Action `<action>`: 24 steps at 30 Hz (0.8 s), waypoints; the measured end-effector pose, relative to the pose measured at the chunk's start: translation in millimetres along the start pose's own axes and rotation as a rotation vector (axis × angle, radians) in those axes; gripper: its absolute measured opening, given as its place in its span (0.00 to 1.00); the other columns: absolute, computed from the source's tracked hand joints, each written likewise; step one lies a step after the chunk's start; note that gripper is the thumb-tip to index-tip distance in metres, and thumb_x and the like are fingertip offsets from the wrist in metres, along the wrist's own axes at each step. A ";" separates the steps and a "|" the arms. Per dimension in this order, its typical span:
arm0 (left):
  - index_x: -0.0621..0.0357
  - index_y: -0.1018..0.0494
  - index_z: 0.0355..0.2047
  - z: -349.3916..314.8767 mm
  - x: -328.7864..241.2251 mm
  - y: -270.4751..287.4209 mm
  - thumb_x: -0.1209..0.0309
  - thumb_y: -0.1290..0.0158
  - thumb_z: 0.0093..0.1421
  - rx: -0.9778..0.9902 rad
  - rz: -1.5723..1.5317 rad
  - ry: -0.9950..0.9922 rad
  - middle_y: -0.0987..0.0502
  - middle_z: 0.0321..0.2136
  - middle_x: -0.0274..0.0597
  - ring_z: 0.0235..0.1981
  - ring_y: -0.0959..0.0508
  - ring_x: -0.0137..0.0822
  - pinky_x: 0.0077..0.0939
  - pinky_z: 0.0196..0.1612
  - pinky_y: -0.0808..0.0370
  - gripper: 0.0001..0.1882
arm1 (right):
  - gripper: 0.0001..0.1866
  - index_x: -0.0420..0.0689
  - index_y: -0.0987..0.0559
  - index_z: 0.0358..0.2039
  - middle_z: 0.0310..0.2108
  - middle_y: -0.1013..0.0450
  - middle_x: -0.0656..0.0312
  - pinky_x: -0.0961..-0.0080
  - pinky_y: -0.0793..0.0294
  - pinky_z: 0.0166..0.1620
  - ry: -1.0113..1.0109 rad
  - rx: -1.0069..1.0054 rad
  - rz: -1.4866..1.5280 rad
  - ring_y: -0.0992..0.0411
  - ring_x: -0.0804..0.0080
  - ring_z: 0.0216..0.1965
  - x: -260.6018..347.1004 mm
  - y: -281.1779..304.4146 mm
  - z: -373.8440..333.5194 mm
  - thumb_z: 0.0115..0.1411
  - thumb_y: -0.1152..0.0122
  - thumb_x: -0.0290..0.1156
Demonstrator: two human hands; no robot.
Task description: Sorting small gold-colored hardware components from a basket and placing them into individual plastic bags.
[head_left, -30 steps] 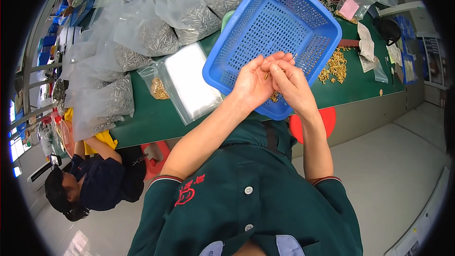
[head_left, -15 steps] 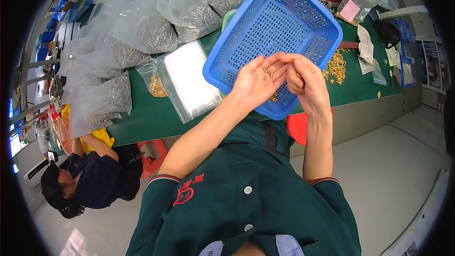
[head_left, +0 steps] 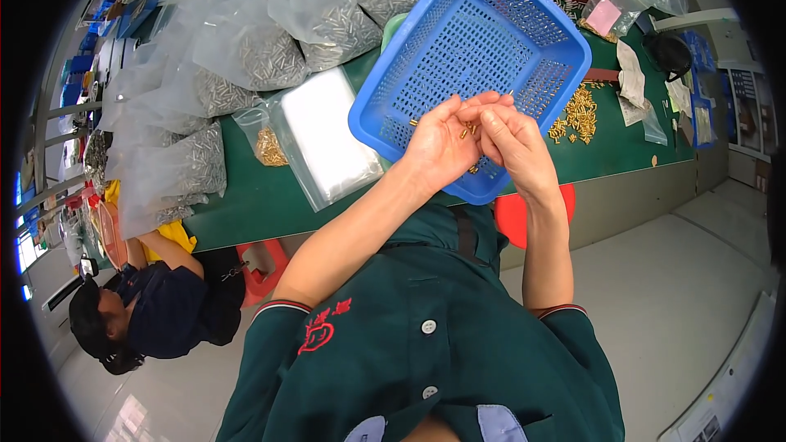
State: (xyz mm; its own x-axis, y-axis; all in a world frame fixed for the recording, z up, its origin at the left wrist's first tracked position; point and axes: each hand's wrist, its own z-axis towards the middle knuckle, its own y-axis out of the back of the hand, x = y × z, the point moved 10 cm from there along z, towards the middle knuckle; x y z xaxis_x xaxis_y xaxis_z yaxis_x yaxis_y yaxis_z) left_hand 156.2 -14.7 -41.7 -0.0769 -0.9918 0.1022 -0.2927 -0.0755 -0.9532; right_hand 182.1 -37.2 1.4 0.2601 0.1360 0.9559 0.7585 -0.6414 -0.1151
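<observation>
Over the near end of a blue perforated basket (head_left: 446, 41), my left hand (head_left: 434, 151) is turned palm up and cupped around a few small brass-coloured cylindrical pieces (head_left: 467, 130). My right hand (head_left: 524, 151) rests against its fingers, its own fingers curled inward and the thumb bent over. What the right fingers hold is hidden. Single brass pieces show just left of the left thumb and above the right fingertips; I cannot tell whether they are falling or lying in the basket. A few more brass pieces show below my hands at the basket's near end.
Right of the basket, a pile of brass pieces (head_left: 580, 119) lies on the green table (head_left: 246, 196). To the left are clear packing bags (head_left: 323, 139), a small bag of brass parts (head_left: 268, 147) and several large bags of grey metal parts (head_left: 266, 57). A person (head_left: 164, 303) sits at left.
My right hand has moved slightly left and down over the left palm, and its thumb now bends across. The left fingers have curled in more. Loose brass pieces now show beside the hands.
</observation>
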 end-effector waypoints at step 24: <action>0.68 0.43 0.50 -19.4 -13.0 -26.8 0.61 0.72 0.63 0.111 -0.098 0.036 0.44 0.54 0.53 0.57 0.44 0.46 0.39 0.58 0.45 0.23 | 0.13 0.38 0.31 0.40 0.11 0.50 0.73 0.89 0.55 0.14 -0.027 -0.012 0.916 0.55 0.87 0.10 -15.6 40.2 8.4 0.62 0.61 0.32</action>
State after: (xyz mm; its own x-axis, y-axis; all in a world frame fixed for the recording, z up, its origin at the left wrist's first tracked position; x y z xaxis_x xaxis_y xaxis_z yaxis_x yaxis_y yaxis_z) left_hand 146.6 2.2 -11.9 -0.0881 -0.9749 0.2044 -0.1938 -0.1845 -0.9635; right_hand 213.6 -58.8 -20.5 0.7707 -0.4123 0.4858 0.2425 -0.5152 -0.8220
